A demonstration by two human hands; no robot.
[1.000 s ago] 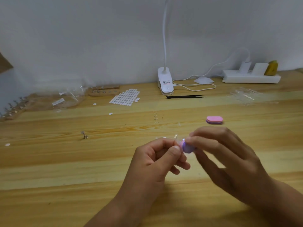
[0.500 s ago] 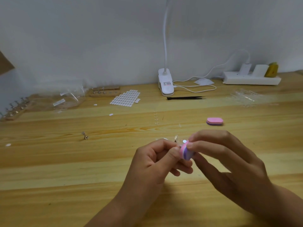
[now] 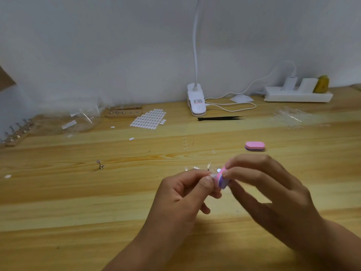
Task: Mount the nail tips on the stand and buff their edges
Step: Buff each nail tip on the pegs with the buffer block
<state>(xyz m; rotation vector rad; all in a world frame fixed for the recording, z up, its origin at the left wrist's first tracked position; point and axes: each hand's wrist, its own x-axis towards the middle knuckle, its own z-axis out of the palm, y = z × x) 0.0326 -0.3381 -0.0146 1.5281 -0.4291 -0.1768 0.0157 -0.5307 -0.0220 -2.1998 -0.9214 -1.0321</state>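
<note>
My left hand [image 3: 183,194] pinches a small clear nail tip [image 3: 213,176] between thumb and forefinger. My right hand [image 3: 273,192] grips a pink and purple buffer block [image 3: 222,178] and holds it against the tip's edge. Loose clear tips [image 3: 195,168] lie on the wooden table [image 3: 78,202] just behind my fingers. A single metal holder peg [image 3: 100,165] stands to the left. Two wooden stands with pegs sit at the back: one [image 3: 123,112] near the wall, another [image 3: 16,132] at the far left edge.
A second pink buffer [image 3: 254,146] lies right of centre. Behind are a sheet of white adhesive dots [image 3: 149,119], black tweezers [image 3: 219,118], a clip lamp [image 3: 197,101], a power strip [image 3: 297,94], a plastic bag [image 3: 82,119] and a clear tip strip [image 3: 293,117].
The buffer in my right hand has tilted and slid against the nail tip, showing more pink face now. Both hands stay in nearly the same place.
</note>
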